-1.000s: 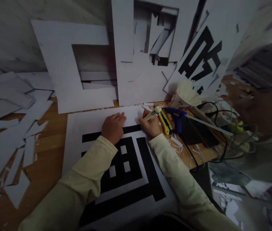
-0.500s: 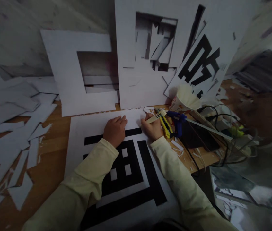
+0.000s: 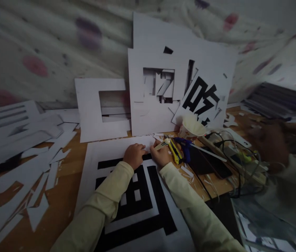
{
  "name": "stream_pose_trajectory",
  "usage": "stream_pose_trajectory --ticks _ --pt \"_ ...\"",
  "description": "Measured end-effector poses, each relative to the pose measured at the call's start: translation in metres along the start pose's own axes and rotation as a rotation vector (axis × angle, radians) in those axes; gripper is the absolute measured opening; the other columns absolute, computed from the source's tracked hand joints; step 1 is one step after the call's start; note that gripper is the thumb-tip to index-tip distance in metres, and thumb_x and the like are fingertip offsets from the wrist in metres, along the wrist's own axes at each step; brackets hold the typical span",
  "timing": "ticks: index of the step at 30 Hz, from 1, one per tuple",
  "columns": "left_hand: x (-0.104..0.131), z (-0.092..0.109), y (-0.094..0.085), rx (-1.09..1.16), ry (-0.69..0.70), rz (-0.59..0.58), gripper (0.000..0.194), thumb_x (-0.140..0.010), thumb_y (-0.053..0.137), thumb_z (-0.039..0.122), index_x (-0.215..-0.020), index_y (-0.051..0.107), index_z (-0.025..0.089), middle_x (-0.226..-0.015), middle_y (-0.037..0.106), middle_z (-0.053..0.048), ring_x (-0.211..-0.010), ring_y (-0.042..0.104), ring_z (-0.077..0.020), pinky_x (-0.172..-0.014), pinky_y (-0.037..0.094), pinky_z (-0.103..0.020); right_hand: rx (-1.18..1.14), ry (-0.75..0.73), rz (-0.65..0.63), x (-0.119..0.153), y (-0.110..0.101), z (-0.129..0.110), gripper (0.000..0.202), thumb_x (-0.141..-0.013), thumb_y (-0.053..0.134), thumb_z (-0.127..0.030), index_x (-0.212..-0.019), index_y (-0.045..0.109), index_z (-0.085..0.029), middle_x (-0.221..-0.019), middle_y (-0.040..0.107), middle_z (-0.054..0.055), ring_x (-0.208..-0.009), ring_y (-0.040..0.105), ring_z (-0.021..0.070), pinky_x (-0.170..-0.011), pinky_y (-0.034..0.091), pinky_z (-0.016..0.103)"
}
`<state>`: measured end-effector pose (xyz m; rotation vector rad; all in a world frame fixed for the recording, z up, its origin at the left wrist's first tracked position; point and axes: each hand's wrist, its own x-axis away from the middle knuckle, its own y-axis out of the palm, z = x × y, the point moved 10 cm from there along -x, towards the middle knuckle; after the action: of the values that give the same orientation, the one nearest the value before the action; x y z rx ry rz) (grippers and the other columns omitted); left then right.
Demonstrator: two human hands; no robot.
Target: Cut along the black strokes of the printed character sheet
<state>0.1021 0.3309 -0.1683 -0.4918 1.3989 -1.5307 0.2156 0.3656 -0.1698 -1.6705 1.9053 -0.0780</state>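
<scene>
From the wearer's head, a wide camera is looking forward and steeply down over two pale sleeves (image 3: 107, 196), which are entering from the bottom edge. The left hand (image 3: 134, 155) and right hand (image 3: 161, 154) are meeting just below mid-view, at close range. The wooden table (image 3: 66, 164) is stretching away beneath them, while upright white boards (image 3: 151, 119) are facing the lens behind. Spotted cloth (image 3: 58, 42) is filling the top, and another person's hand (image 3: 273, 145) is blurring at the right side.
</scene>
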Motion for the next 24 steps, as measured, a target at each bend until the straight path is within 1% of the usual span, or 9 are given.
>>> stream_pose_trajectory --ticks 3,5,7,10,12,15,24 --pt "-0.002 -0.001 0.001 0.033 0.019 0.026 0.028 -0.083 0.054 0.006 -0.094 0.074 0.023 -0.107 0.07 -0.008 -0.1 0.063 -0.022 -0.085 0.053 -0.041 0.018 -0.005 -0.003 0.002 -0.002 0.002 0.021 -0.067 0.052 -0.025 -0.053 0.036 -0.023 -0.047 0.035 -0.008 -0.047 0.035 0.0113 -0.049 0.027 0.025" --pt "-0.002 -0.004 0.005 0.067 0.044 0.033 0.03 -0.082 0.053 0.004 -0.095 0.073 0.024 -0.111 0.069 -0.006 -0.106 0.061 -0.0201 -0.09 0.051 -0.04 0.025 0.012 0.004 0.002 -0.005 0.004 0.024 -0.068 0.052 -0.025 -0.052 0.034 -0.024 -0.047 0.035 -0.008 -0.047 0.034 0.011 -0.048 0.026 0.025" --pt "-0.001 -0.008 0.008 0.103 0.06 0.036 0.033 -0.083 0.052 0.003 -0.096 0.073 0.025 -0.116 0.068 -0.004 -0.112 0.059 -0.0187 -0.094 0.049 -0.039 0.041 0.03 -0.017 0.002 -0.004 0.006 0.025 -0.068 0.053 -0.025 -0.052 0.034 -0.024 -0.046 0.034 -0.008 -0.046 0.033 0.0106 -0.047 0.026 0.025" --pt "0.001 -0.008 0.013 0.135 0.103 0.025 0.037 -0.083 0.05 0.002 -0.102 0.071 0.026 -0.124 0.064 -0.002 -0.117 0.056 -0.0193 -0.098 0.046 -0.042 0.069 0.045 -0.048 0.001 -0.001 0.006 0.026 -0.068 0.055 -0.024 -0.052 0.035 -0.023 -0.045 0.035 -0.009 -0.045 0.033 0.0102 -0.047 0.026 0.025" --pt "0.001 -0.008 0.015 0.145 0.118 0.011 0.039 -0.082 0.049 0.001 -0.104 0.07 0.026 -0.125 0.063 -0.002 -0.118 0.056 -0.0205 -0.097 0.046 -0.043 0.085 0.059 -0.021 0.001 -0.003 0.007 0.027 -0.07 0.055 -0.023 -0.053 0.035 -0.023 -0.046 0.034 -0.009 -0.045 0.033 0.01 -0.047 0.026 0.025" --pt "0.0 -0.009 0.014 0.151 0.095 0.003 0.036 -0.084 0.049 0.004 -0.101 0.071 0.026 -0.123 0.064 0.0 -0.117 0.056 -0.0205 -0.096 0.046 -0.042 0.112 0.071 0.006 0.001 -0.005 0.01 0.027 -0.07 0.056 -0.022 -0.054 0.035 -0.023 -0.047 0.034 -0.009 -0.046 0.032 0.0101 -0.047 0.026 0.025" --pt "-0.002 -0.008 0.014 0.158 0.083 0.006 0.03 -0.089 0.049 0.01 -0.1 0.071 0.026 -0.121 0.065 0.0 -0.116 0.056 -0.0215 -0.095 0.046 -0.042 0.112 0.062 -0.026 0.001 -0.003 0.007 0.027 -0.07 0.056 -0.022 -0.054 0.034 -0.024 -0.048 0.034 -0.009 -0.047 0.033 0.0103 -0.049 0.027 0.025"
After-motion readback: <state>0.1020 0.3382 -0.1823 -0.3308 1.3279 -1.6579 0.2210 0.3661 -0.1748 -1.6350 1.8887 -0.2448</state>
